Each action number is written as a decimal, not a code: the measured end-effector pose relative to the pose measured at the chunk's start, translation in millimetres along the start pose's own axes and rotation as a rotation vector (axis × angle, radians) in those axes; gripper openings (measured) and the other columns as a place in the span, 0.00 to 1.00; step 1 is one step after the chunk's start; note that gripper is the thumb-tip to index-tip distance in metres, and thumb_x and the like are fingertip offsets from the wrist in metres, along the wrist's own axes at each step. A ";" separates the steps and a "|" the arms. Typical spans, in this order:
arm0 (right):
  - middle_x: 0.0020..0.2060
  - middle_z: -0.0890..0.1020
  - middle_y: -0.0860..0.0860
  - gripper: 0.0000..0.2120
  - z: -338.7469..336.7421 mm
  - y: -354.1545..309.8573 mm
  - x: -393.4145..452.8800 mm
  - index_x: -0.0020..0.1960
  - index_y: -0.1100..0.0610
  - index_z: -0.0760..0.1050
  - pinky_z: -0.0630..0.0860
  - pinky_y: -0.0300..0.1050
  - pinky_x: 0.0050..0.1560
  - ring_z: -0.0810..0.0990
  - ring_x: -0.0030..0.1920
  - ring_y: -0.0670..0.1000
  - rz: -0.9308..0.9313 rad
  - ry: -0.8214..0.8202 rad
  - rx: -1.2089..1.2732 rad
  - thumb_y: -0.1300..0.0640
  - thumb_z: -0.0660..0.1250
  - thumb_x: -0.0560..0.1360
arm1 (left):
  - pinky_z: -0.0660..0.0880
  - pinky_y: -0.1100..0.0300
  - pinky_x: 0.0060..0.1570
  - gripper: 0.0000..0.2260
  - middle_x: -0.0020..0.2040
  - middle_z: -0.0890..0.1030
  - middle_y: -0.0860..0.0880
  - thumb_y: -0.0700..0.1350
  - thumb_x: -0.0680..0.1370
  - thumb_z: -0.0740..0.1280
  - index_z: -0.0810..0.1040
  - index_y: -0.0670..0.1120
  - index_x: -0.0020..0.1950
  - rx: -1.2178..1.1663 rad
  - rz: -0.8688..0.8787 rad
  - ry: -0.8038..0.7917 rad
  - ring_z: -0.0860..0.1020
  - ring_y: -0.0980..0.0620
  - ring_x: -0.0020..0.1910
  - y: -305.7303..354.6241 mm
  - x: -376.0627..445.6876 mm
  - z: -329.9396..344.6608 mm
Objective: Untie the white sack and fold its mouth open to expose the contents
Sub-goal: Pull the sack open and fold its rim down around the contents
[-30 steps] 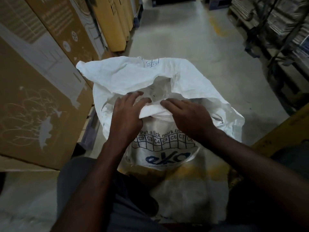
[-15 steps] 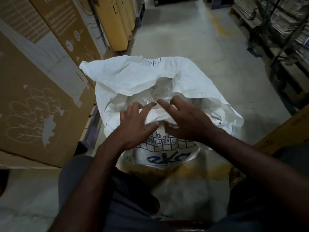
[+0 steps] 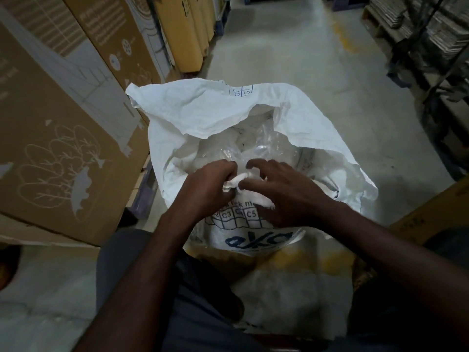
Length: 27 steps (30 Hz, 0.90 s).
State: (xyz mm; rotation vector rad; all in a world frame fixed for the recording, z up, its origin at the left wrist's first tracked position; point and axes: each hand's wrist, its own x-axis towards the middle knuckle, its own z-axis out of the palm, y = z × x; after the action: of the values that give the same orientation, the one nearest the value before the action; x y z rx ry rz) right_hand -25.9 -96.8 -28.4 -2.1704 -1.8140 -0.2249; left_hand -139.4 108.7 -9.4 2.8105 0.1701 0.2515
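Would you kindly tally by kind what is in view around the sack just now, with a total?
White woven sack with blue print, mouth partly open: 1
Clear plastic inner bag inside it: 1
Hands gripping the near rim fold, left hand and right hand: 2
Brown printed cardboard cartons on the left: at least 2
Total: at least 6

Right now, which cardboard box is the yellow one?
The narrow yellow box standing farthest back on the left; the nearer boxes are brown with white drawings.

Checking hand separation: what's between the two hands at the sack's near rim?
Head view: a bunched fold of the white sack rim, gripped by left hand and right hand.
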 end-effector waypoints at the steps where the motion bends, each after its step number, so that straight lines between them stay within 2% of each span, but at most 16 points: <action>1: 0.75 0.70 0.53 0.28 -2.9 -3.3 -2.6 0.73 0.45 0.69 0.74 0.46 0.55 0.77 0.59 0.53 0.030 -0.050 0.100 0.45 0.71 0.75 | 0.71 0.51 0.37 0.10 0.42 0.74 0.54 0.46 0.77 0.72 0.71 0.52 0.45 0.035 0.008 0.010 0.77 0.49 0.45 -0.8 -0.2 1.7; 3: 0.75 0.71 0.48 0.34 -8.1 -8.7 -6.9 0.76 0.45 0.64 0.73 0.41 0.51 0.78 0.58 0.47 0.095 -0.051 0.317 0.41 0.73 0.75 | 0.74 0.49 0.37 0.09 0.44 0.74 0.55 0.43 0.76 0.73 0.73 0.51 0.46 0.058 0.054 0.003 0.76 0.49 0.47 -3.7 -1.0 5.1; 4: 0.75 0.71 0.46 0.37 -8.7 -8.1 -8.0 0.78 0.45 0.60 0.74 0.40 0.52 0.78 0.61 0.47 0.150 -0.049 0.357 0.39 0.74 0.75 | 0.76 0.47 0.37 0.11 0.45 0.74 0.55 0.40 0.74 0.74 0.72 0.51 0.45 0.055 0.091 -0.005 0.75 0.49 0.48 -5.7 -1.1 7.5; 6: 0.77 0.70 0.47 0.42 -5.4 -2.5 -8.0 0.82 0.45 0.56 0.75 0.44 0.59 0.73 0.71 0.49 0.257 -0.093 0.221 0.38 0.74 0.75 | 0.76 0.46 0.34 0.15 0.49 0.74 0.54 0.35 0.70 0.72 0.69 0.50 0.43 0.045 0.180 -0.009 0.74 0.49 0.49 -5.4 -2.9 10.1; 8: 0.73 0.76 0.51 0.37 2.1 1.1 -4.4 0.79 0.49 0.64 0.76 0.51 0.64 0.75 0.70 0.53 0.252 -0.104 0.028 0.40 0.73 0.76 | 0.75 0.46 0.34 0.13 0.51 0.75 0.52 0.33 0.67 0.69 0.68 0.48 0.41 0.033 0.251 -0.003 0.74 0.47 0.48 -2.8 -5.1 10.5; 9: 0.67 0.80 0.53 0.31 5.8 1.3 -1.8 0.75 0.52 0.69 0.78 0.53 0.61 0.79 0.65 0.56 0.231 -0.095 -0.040 0.44 0.73 0.76 | 0.75 0.46 0.34 0.10 0.52 0.75 0.51 0.36 0.68 0.67 0.68 0.47 0.41 0.020 0.255 -0.014 0.75 0.47 0.48 -0.8 -6.9 10.3; 11: 0.55 0.84 0.56 0.19 13.5 -1.2 2.0 0.65 0.57 0.76 0.79 0.53 0.49 0.84 0.50 0.58 0.158 -0.013 -0.118 0.55 0.73 0.76 | 0.77 0.45 0.39 0.05 0.54 0.76 0.53 0.44 0.70 0.65 0.71 0.45 0.42 -0.051 0.204 -0.062 0.76 0.48 0.49 2.0 -10.2 12.3; 13: 0.51 0.83 0.58 0.15 19.9 -5.5 3.5 0.60 0.60 0.78 0.79 0.52 0.42 0.84 0.43 0.59 0.090 0.083 -0.154 0.62 0.73 0.74 | 0.80 0.47 0.47 0.10 0.52 0.78 0.56 0.52 0.73 0.69 0.75 0.47 0.43 -0.238 0.071 -0.204 0.79 0.51 0.49 6.7 -13.7 10.3; 14: 0.51 0.82 0.58 0.14 23.6 -6.0 3.1 0.60 0.60 0.77 0.80 0.53 0.41 0.83 0.42 0.59 0.062 0.110 -0.170 0.63 0.71 0.75 | 0.80 0.51 0.49 0.12 0.48 0.80 0.57 0.55 0.75 0.73 0.75 0.49 0.43 -0.347 0.000 -0.282 0.79 0.55 0.46 6.1 -14.4 10.3; 16: 0.52 0.81 0.59 0.12 31.9 -5.5 0.9 0.60 0.60 0.76 0.80 0.55 0.43 0.81 0.44 0.59 0.014 0.153 -0.203 0.64 0.67 0.77 | 0.73 0.60 0.41 0.14 0.38 0.78 0.60 0.56 0.78 0.77 0.75 0.54 0.40 -0.462 -0.068 -0.369 0.75 0.60 0.37 1.2 -14.8 9.9; 19: 0.51 0.80 0.59 0.11 41.2 -8.5 -0.3 0.60 0.61 0.77 0.78 0.55 0.44 0.79 0.45 0.59 -0.029 0.205 -0.250 0.64 0.62 0.80 | 0.68 0.59 0.38 0.19 0.35 0.73 0.58 0.53 0.76 0.81 0.71 0.53 0.41 -0.467 -0.119 -0.338 0.69 0.58 0.35 -10.1 -10.6 10.8; 22: 0.54 0.80 0.58 0.19 41.1 -15.3 2.2 0.68 0.58 0.76 0.76 0.53 0.46 0.80 0.46 0.58 -0.036 0.127 -0.184 0.59 0.63 0.78 | 0.75 0.53 0.39 0.22 0.42 0.78 0.55 0.46 0.74 0.82 0.67 0.54 0.51 -0.352 -0.135 -0.289 0.74 0.54 0.38 -15.1 -9.4 18.0; 24: 0.62 0.79 0.56 0.35 30.8 -13.6 1.5 0.79 0.52 0.66 0.76 0.53 0.54 0.81 0.55 0.58 0.053 -0.076 -0.055 0.51 0.71 0.74 | 0.80 0.50 0.40 0.23 0.49 0.83 0.54 0.43 0.75 0.79 0.69 0.57 0.59 -0.237 -0.137 -0.229 0.81 0.52 0.43 -14.1 -10.7 24.1; 26: 0.69 0.77 0.51 0.47 19.0 -2.3 -4.2 0.84 0.46 0.54 0.75 0.52 0.61 0.78 0.63 0.55 0.162 -0.314 -0.007 0.41 0.75 0.72 | 0.78 0.54 0.41 0.18 0.53 0.83 0.57 0.45 0.77 0.75 0.75 0.60 0.62 -0.060 -0.112 -0.135 0.82 0.53 0.49 -11.1 -10.5 28.3; 27: 0.69 0.76 0.49 0.50 15.1 4.6 -10.0 0.84 0.44 0.52 0.77 0.51 0.60 0.77 0.64 0.54 0.180 -0.355 -0.020 0.40 0.77 0.71 | 0.75 0.56 0.41 0.14 0.53 0.83 0.58 0.46 0.77 0.73 0.78 0.60 0.60 0.012 -0.100 -0.085 0.81 0.54 0.51 -8.3 -10.0 30.1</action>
State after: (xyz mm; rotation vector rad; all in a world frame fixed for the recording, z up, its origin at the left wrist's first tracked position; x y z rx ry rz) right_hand -24.4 -101.9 -46.3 -2.4959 -1.7744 0.1964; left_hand -144.2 106.1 -41.7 2.8079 0.2929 0.1084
